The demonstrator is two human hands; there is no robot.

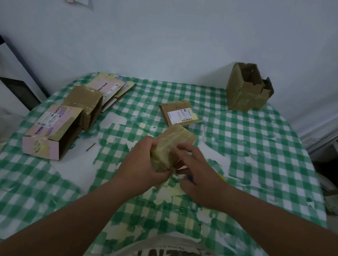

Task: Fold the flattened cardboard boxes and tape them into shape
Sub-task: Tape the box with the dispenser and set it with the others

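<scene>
A: Two hands meet at the centre of the checked surface (246,135). The left hand (139,166) curls its fingers (151,147) round the near end of a small taped box (172,146); the right hand (198,176) rests on its right side with fingers bent against the cardboard. Whether those clamp or only press cannot be told.

B: And the progress of the work?

A: Judged from the layout, well advanced. At nine o'clock lie a pink box (52,131) and a brown box (83,103), both erected and banded with tape, on their sides. At one o'clock, against the wall, a tall box (248,90) stands upright with its top flaps open.

B: What remains?

A: At twelve o'clock, just beyond the hands, a flat labelled box (178,113) appears still unfolded. At ten o'clock a stack of flat boxes (111,87) waits likewise. No tape roll is clearly visible; something yellow and blue shows beneath the right hand, unidentifiable.
</scene>
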